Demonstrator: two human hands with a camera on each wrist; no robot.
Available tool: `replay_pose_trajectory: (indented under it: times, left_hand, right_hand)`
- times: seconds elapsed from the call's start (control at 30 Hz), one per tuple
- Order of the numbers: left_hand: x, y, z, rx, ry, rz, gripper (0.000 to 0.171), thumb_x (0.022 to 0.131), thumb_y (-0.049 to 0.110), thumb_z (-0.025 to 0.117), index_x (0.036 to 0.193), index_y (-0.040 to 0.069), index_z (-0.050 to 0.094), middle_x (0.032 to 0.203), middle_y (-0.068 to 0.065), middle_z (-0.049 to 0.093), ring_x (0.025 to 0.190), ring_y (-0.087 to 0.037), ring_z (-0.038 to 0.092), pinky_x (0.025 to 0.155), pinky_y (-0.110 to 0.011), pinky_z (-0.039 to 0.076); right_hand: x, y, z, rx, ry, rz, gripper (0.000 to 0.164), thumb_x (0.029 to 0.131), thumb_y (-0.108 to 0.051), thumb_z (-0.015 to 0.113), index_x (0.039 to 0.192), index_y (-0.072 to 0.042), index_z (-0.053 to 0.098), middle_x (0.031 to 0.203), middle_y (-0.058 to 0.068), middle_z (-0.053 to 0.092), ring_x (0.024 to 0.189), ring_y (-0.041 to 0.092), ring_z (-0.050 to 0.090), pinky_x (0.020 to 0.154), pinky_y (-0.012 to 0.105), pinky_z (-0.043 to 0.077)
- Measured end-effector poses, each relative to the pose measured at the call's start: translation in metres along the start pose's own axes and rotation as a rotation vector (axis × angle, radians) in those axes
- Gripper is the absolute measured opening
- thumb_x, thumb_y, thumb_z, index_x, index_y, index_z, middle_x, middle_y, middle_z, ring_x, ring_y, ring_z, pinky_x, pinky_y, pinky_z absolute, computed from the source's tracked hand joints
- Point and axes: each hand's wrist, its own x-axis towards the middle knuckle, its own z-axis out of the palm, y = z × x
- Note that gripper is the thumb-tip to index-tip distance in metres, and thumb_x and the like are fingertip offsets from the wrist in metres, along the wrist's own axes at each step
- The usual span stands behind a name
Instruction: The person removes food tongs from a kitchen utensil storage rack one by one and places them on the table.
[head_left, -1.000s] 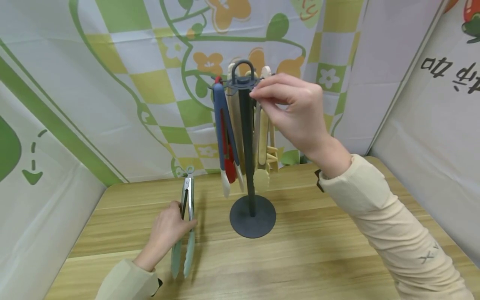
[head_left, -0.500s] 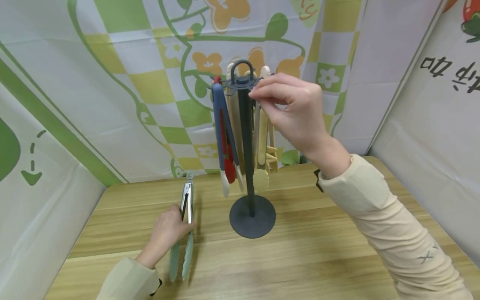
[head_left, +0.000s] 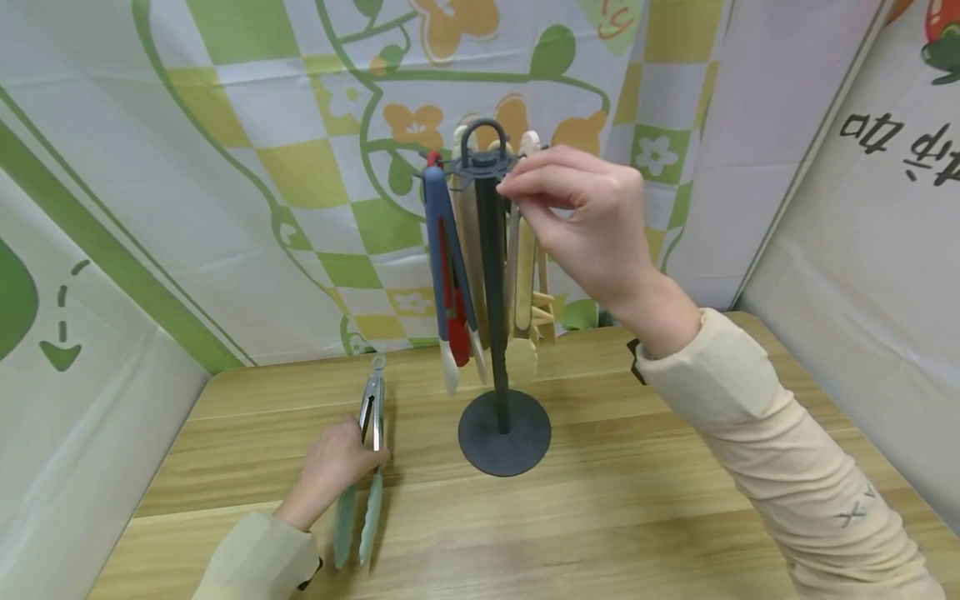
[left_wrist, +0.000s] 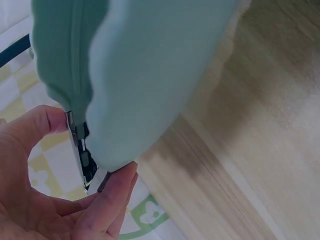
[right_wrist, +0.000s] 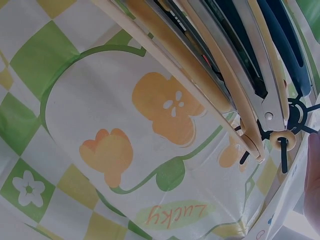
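My left hand grips a pair of mint-green and steel kitchen tongs by the sides, thumb on one arm and fingers on the other. Their scalloped green heads point toward me, slightly spread, and fill much of the left wrist view. At the top of a dark grey utensil stand, my right hand pinches the edge of the hook ring; its fingertips partly cover the spot. Blue tongs with white tips and a red utensil hang on the stand's left side.
Cream and yellow tongs hang at the stand's right and back, crowded close together in the right wrist view. The stand's round base rests on the wooden table. Printed cloth walls enclose the back and sides.
The mint-green tongs have shifted a little toward me, and the left hand has moved slightly with them. My right hand stays at the top of the stand.
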Motion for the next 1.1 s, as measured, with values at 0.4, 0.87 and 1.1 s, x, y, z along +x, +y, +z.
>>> replay_pose_trajectory:
  times: [0.4,0.87,1.1]
  left_hand:
    - [0.0045,-0.0035,0.0050,0.036,-0.062,-0.009,0.039,0.073,0.028,0.075,0.080,-0.002,0.049,0.059,-0.006,0.046,0.048,-0.015,0.041,0.040,-0.023,0.034]
    - [0.0076,-0.0040,0.0074,0.019,-0.112,-0.014,0.036,0.074,0.025,0.075,0.075,0.002,0.048,0.059,-0.004,0.044,0.048,-0.014,0.039,0.041,-0.022,0.033]
    - [0.0072,-0.0050,0.0087,0.005,-0.136,-0.010,0.033,0.075,0.023,0.074,0.075,0.002,0.048,0.060,-0.005,0.045,0.049,-0.014,0.039,0.042,-0.021,0.033]
  right_hand:
    - [0.0007,-0.0007,0.0000,0.003,0.004,0.000,0.012,0.078,0.011,0.062,0.076,0.004,0.072,0.080,0.012,0.069,0.074,0.018,0.066,0.068,0.014,0.051]
    - [0.0006,0.0000,-0.0006,-0.002,-0.006,0.000,0.011,0.079,0.011,0.062,0.077,0.005,0.071,0.080,0.012,0.069,0.075,0.019,0.066,0.069,0.013,0.051]
    - [0.0003,0.0003,-0.0008,0.000,-0.009,0.003,0.011,0.078,0.011,0.062,0.077,0.005,0.071,0.080,0.013,0.069,0.075,0.019,0.066,0.069,0.013,0.051]
